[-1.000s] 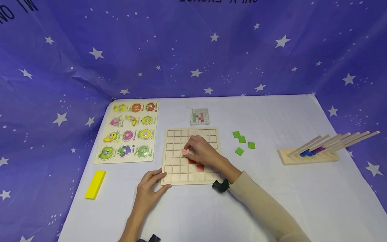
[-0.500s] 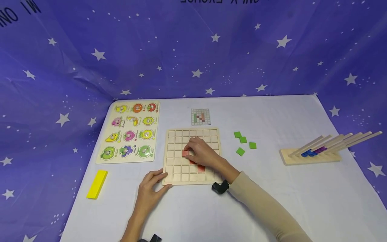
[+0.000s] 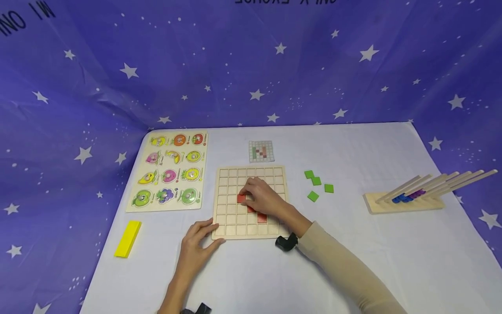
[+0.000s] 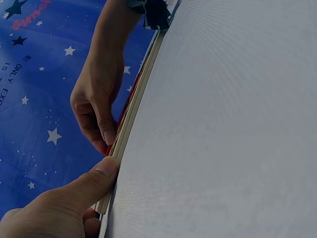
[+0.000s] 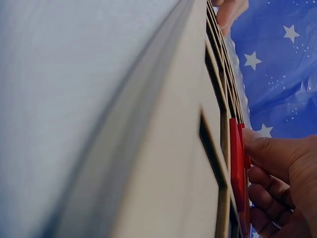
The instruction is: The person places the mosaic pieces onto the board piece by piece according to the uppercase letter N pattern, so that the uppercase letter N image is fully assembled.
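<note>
A wooden grid board (image 3: pixel 231 220) lies flat on the white table. My left hand (image 3: pixel 196 242) grips its near left corner, thumb (image 4: pixel 94 181) on the front edge and fingers at the side. With thumb and index finger, my right hand (image 3: pixel 262 197) pinches a small red square tile (image 3: pixel 241 199) at a cell left of the board's middle. Two more red tiles step down to the right from it, one partly under the hand and one red tile (image 3: pixel 262 218) in plain sight. The right hand hides the cells beneath it.
Several green tiles (image 3: pixel 313 196) lie right of the board. Behind it is a printed grid card (image 3: pixel 261 151). A fruit knob puzzle (image 3: pixel 168 165) and a yellow block (image 3: pixel 127 239) are at left. A pegged wooden stand (image 3: pixel 408 205) with blue and purple pieces stands at right.
The red tile looked paler and slightly tilted in the right fingers; now it appears flat in its cell, fingers still on it. The left hand keeps its place, and the head view shifts slightly.
</note>
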The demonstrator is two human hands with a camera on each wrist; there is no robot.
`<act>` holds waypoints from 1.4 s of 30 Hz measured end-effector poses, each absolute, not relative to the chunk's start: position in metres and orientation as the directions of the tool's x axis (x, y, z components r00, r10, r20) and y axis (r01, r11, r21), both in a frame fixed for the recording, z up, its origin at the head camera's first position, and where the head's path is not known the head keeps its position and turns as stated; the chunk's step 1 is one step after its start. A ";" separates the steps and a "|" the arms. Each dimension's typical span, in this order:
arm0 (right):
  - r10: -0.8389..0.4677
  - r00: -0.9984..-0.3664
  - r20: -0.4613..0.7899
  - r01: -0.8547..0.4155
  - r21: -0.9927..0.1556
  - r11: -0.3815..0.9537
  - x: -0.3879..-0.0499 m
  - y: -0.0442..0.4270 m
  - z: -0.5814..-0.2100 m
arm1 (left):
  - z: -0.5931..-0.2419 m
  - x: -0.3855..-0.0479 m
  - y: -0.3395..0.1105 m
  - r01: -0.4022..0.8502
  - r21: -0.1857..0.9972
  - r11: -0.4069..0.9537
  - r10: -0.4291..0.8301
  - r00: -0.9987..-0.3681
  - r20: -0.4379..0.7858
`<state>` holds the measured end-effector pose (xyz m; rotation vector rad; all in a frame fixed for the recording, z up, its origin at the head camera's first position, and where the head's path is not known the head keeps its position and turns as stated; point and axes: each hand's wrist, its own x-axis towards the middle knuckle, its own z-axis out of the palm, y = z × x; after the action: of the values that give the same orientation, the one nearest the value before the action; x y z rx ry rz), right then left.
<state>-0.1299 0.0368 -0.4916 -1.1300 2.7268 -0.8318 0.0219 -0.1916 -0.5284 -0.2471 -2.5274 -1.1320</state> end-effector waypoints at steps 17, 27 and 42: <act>-0.682 -0.711 0.173 -0.661 -0.496 0.563 -0.132 0.041 -0.490 | -0.529 0.019 -0.190 0.294 0.684 0.667 0.013 -0.923 0.384; -0.611 -0.765 0.203 -0.608 -0.541 0.582 -0.128 0.070 -0.477 | -0.528 0.020 -0.190 0.284 0.685 0.671 0.008 -0.927 0.376; -0.454 -0.858 0.241 -0.503 -0.575 0.645 -0.117 0.158 -0.481 | -0.530 0.022 -0.192 0.276 0.691 0.668 0.005 -0.930 0.367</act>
<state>-0.1170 0.1583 -0.4807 -0.8491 2.9165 -1.0569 0.0223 -0.1923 -0.5302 -0.2227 -2.5506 -1.1358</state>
